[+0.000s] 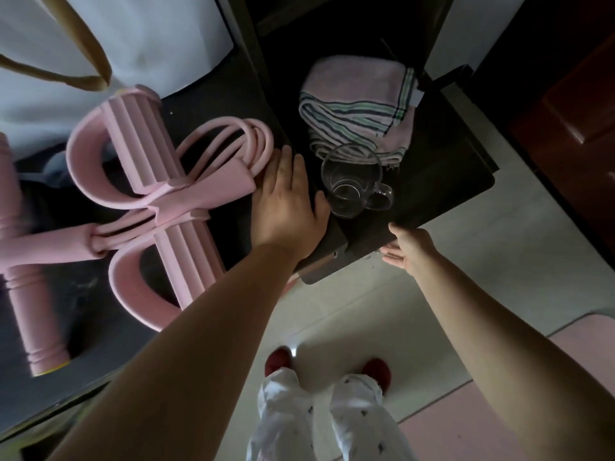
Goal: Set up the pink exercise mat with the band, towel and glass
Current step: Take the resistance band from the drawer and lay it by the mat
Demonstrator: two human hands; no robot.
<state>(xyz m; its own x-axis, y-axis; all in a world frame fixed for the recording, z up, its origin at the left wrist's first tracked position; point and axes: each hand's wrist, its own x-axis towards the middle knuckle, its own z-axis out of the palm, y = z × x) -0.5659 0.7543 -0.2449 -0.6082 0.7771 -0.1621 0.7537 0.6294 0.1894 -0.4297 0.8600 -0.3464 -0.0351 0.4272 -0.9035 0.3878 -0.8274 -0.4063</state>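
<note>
View from above a dark table point(442, 194) with a person standing at its near edge. The left hand point(289, 201) lies flat, palm down, on the tabletop between the band and the glass, its fingers straight and close together, the thumb spread toward the glass; it holds nothing. The right hand point(407, 249) hovers at the near edge of the table, palm turned up, fingers relaxed and slightly apart, gripping nothing.

The pink band point(159, 201), a pedal puller with ribbed foam bars, foot loops and coiled tubes, lies on the table to the left of the left hand, the tubes just beside the fingertips. The clear glass point(352, 181), a handled mug, stands upright just right of the left thumb. The striped towel point(359, 111), folded, lies behind the glass and touches it at its near edge. The pink mat point(499, 417) lies on the pale tiled floor point(499, 261) at lower right, well apart from the table items.

Below centre, white trousers point(286, 424) and red slippers point(278, 359) are visible. A white bag point(143, 38) with a tan strap occupies the upper left.
</note>
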